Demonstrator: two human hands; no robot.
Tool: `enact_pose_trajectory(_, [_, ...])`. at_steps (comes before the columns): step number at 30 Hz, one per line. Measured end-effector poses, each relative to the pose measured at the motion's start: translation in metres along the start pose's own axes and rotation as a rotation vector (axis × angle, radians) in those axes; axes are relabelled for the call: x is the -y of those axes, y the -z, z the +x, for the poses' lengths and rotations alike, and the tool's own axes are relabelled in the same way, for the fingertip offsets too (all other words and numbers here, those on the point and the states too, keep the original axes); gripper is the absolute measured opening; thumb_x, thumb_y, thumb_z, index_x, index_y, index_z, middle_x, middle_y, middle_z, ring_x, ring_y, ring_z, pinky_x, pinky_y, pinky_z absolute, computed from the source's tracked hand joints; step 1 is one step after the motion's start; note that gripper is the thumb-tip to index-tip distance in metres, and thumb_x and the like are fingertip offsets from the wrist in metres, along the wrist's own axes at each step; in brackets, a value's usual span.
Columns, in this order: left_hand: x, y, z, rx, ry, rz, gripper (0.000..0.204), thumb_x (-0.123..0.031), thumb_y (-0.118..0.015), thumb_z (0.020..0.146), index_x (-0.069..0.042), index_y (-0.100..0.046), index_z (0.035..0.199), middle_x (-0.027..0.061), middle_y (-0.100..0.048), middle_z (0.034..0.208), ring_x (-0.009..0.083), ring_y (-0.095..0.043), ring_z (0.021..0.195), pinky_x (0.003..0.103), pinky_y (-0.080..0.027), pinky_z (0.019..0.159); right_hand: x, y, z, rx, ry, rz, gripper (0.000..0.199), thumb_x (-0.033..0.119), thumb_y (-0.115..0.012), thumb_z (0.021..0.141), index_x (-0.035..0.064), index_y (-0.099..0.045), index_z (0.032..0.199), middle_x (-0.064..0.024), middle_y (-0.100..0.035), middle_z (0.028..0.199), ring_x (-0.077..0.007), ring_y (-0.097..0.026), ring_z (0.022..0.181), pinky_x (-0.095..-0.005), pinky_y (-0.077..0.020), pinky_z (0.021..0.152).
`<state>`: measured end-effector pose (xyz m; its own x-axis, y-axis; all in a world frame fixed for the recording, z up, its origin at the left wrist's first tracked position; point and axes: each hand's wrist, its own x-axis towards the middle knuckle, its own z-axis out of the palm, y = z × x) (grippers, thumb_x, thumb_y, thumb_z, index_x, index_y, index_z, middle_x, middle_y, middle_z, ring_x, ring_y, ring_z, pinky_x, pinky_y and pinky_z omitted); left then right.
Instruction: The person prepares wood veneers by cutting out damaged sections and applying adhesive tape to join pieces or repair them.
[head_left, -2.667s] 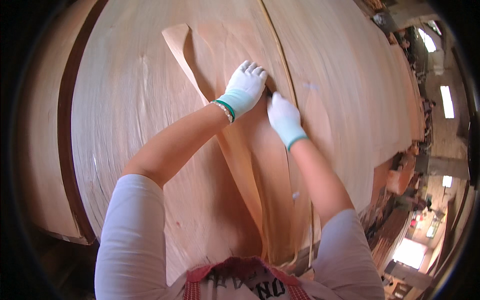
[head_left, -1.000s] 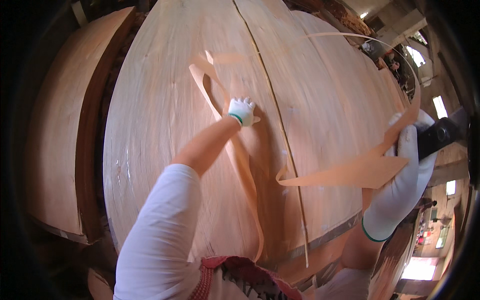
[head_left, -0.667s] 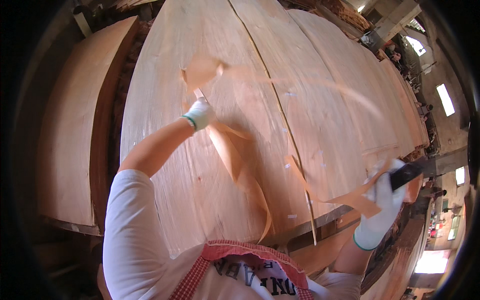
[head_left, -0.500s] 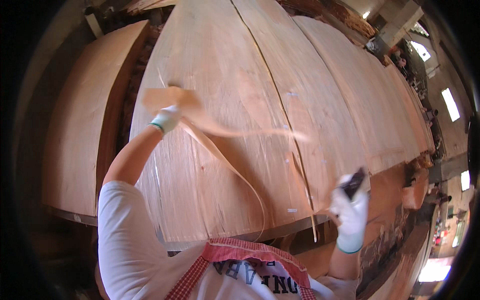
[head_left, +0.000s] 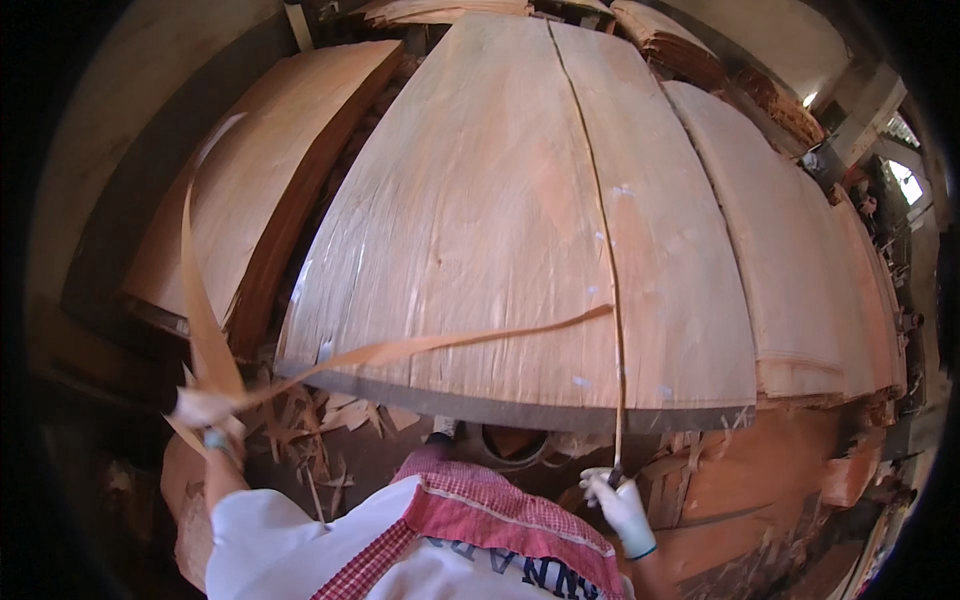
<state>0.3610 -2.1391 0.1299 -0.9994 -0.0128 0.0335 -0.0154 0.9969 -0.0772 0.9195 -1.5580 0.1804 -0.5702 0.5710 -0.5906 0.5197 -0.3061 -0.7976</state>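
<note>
My left hand (head_left: 205,410), in a white glove, is out at the lower left beyond the sheet's edge. It is closed on long thin strips of wood veneer, slightly blurred. One veneer strip (head_left: 205,335) rises toward the left stack; another (head_left: 430,342) trails across the large veneer sheet (head_left: 480,230) in front of me. A long thin stick (head_left: 603,220) lies lengthwise on that sheet, its near end projecting past the front edge. At that end my gloved right hand (head_left: 618,505) has its fingers curled around the stick, with a small dark object (head_left: 614,477) at the fingertips.
A veneer stack (head_left: 270,150) stands to the left, and layered sheets (head_left: 770,240) lie to the right. Veneer scraps (head_left: 320,440) litter the space below the front edge (head_left: 500,402). More veneer bundles (head_left: 665,40) lie at the far end.
My left hand has swung from above the sheet to the lower left, carrying the strips with it. My right hand has moved down and left to the stick's near end. The view has shifted.
</note>
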Motion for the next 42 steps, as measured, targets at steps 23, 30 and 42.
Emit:
enact_pose_trajectory(23, [-0.500,0.021,-0.191,-0.030,-1.076,-0.489,0.055,-0.026,-0.068,0.085,-0.003,-0.050,0.132,0.0186,-0.054,0.133,0.0360,-0.047,0.127,0.047,-0.035,0.107,0.062,0.128,-0.059,-0.178,-0.012,0.134,0.012,0.013,-0.063,0.092,0.0036,-0.061,0.085,-0.0008,-0.058,0.068,-0.0043,-0.047,0.052,-0.0199,-0.0333,0.045])
enact_pose_trajectory(30, [-0.579,0.048,-0.250,0.204,-1.135,-0.776,0.047,-0.017,-0.064,0.088,-0.001,-0.051,0.131,0.0173,-0.058,0.129,0.0359,-0.053,0.121,0.044,-0.041,0.104,0.146,0.169,0.046,-0.327,0.356,-0.042,0.018,0.017,-0.064,0.094,-0.0001,-0.062,0.098,0.0021,-0.053,0.073,-0.0039,-0.044,0.055,-0.0215,-0.0444,0.050])
enact_pose_trajectory(42, [-0.690,0.161,-0.320,1.067,-0.520,-1.848,0.017,-0.015,-0.062,0.096,-0.002,-0.062,0.105,0.0025,-0.067,0.094,0.0090,-0.063,0.086,0.025,-0.052,0.079,0.211,0.118,0.183,0.126,0.639,-0.291,0.016,0.013,-0.067,0.090,0.0005,-0.059,0.096,-0.0012,-0.058,0.075,-0.0056,-0.050,0.069,-0.0252,-0.0461,0.063])
